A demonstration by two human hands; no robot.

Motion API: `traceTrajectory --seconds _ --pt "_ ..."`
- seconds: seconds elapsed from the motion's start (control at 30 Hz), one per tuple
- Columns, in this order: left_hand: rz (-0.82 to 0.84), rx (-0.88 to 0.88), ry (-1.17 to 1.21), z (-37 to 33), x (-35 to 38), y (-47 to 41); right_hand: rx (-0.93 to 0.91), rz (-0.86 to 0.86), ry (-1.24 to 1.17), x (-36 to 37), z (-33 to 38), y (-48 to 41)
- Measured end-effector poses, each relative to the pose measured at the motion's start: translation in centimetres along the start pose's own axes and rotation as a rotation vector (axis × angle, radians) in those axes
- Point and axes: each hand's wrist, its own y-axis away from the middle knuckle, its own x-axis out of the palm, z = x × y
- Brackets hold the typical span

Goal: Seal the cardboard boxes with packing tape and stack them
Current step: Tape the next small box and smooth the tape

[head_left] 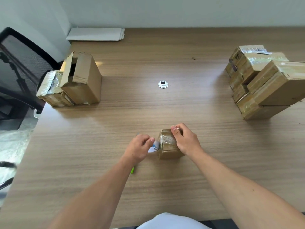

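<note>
From my end, one small box [170, 153] sits on the table [165, 187] near its front edge, about the middle, just ahead of the person. A strip of clear tape [165, 140] lies wrinkled across its top and runs off the left edge to one tape roll [153, 147], which is touching the box's left side.

The right hand [184, 139] grips the box from above, fingers curled over the far top edge and thumb pressed down on the tape. The left hand [140, 147] holds the roll, fingers curled around it. One green object [132, 170] pokes out from under the left wrist; I cannot tell what it is.

Further out I count two boxes at the table's left edge, touching each other: a tall open box [85, 80] with its flaps loose, and a lower taped box [49, 91] to its left. Well apart on the right stands one stack of sealed boxes [267, 83]. I make out at least five in it, but cannot count them exactly.

One round grommet [163, 84] is set in the tabletop between the two groups. Flat cardboard sheets [95, 34] lie at the far edge, and one mesh chair [19, 63] stands off the left side.
</note>
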Motion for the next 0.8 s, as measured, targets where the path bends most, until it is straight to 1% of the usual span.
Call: traceTrajectory --seconds 0.03,0.1,0.13,0.2,0.27,0.3,0.33,0.4,0.47,0.53,0.63,0.73,0.8 --pt "0.016 -0.005 0.022 0.2 0.0 0.1 0.000 0.004 0.002 -0.1 -0.1 0.0" --pt "0.054 -0.058 0.187 0.2 -0.4 0.2 0.001 0.007 0.000 -0.1 -0.1 0.0" --pt "0.046 -0.083 0.264 0.2 -0.7 0.2 0.003 0.008 -0.005 -0.1 -0.2 0.0" --pt "-0.053 -0.133 0.306 0.3 -1.5 -0.3 0.007 0.009 -0.022 -0.1 -0.4 -0.1" --pt "-0.201 -0.202 0.192 1.0 -2.5 -0.9 0.008 0.012 -0.039 -0.1 -0.5 -0.2" --pt "-0.244 -0.242 0.076 1.4 -2.9 -1.0 0.011 0.013 -0.042 -0.1 -0.6 -0.2" --pt "-0.251 -0.285 -0.040 2.0 -3.2 -1.0 0.016 0.015 -0.045 -0.1 -0.6 -0.3" --pt "-0.160 -0.368 -0.188 3.3 -3.1 -0.8 0.016 0.012 -0.050 -0.1 -0.6 -0.3" --pt "-0.049 -0.419 -0.230 4.2 -2.2 -0.4 0.012 0.006 -0.046 0.0 -0.6 -0.3" --pt "0.011 -0.411 -0.281 4.8 -1.1 -0.2 0.009 0.002 -0.047 0.0 -0.7 -0.3" --pt "0.002 -0.343 -0.402 5.2 0.1 0.0 0.009 0.002 -0.051 0.0 -0.8 -0.4" --pt "0.035 -0.370 -0.459 5.2 -0.6 -0.3 0.013 0.002 -0.052 -0.1 -0.9 -0.4" --pt "0.048 -0.342 -0.474 4.9 -2.2 -0.9 0.011 0.001 -0.053 -0.1 -0.9 -0.3"
